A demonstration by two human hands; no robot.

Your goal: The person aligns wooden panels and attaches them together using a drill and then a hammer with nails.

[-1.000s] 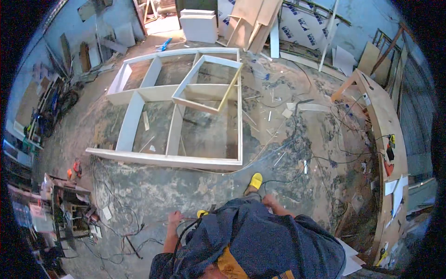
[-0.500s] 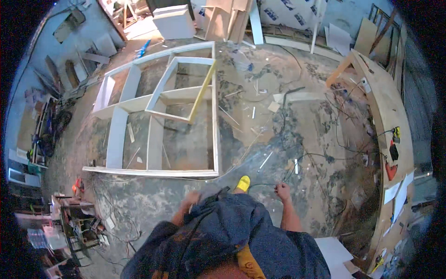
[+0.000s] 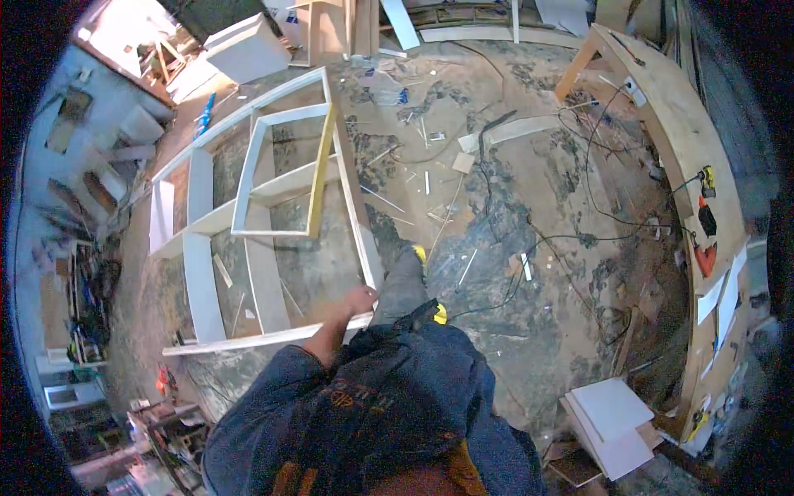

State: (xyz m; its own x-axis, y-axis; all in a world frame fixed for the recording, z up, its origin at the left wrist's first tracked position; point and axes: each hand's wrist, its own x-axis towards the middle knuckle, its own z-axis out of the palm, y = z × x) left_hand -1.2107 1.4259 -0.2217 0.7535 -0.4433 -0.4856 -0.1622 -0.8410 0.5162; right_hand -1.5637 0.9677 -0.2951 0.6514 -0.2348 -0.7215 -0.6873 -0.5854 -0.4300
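A large wooden cabinet frame (image 3: 364,248) with white edges and inner dividers lies on the floor to my left. Resting on top of it is a smaller rectangular frame (image 3: 319,178) with one yellow side. My left hand (image 3: 359,299) is over the near right corner of the large frame. Whether it touches the wood I cannot make out, and its fingers are too blurred to read. My right hand is out of sight, hidden by my body and dark shirt. My feet in yellow shoes (image 3: 440,313) stand beside the frame's right side.
Along the right runs a long wooden workbench (image 3: 703,157) bearing a yellow drill (image 3: 706,178). Black cables (image 3: 529,248), offcuts and thin strips litter the floor. White boards (image 3: 610,413) lie at the lower right. A blue tool (image 3: 205,116) lies beyond the frame.
I have stepped toward the cabinet frame, and my view has shifted. My left hand has moved forward to the frame's corner. My right hand has gone out of view.
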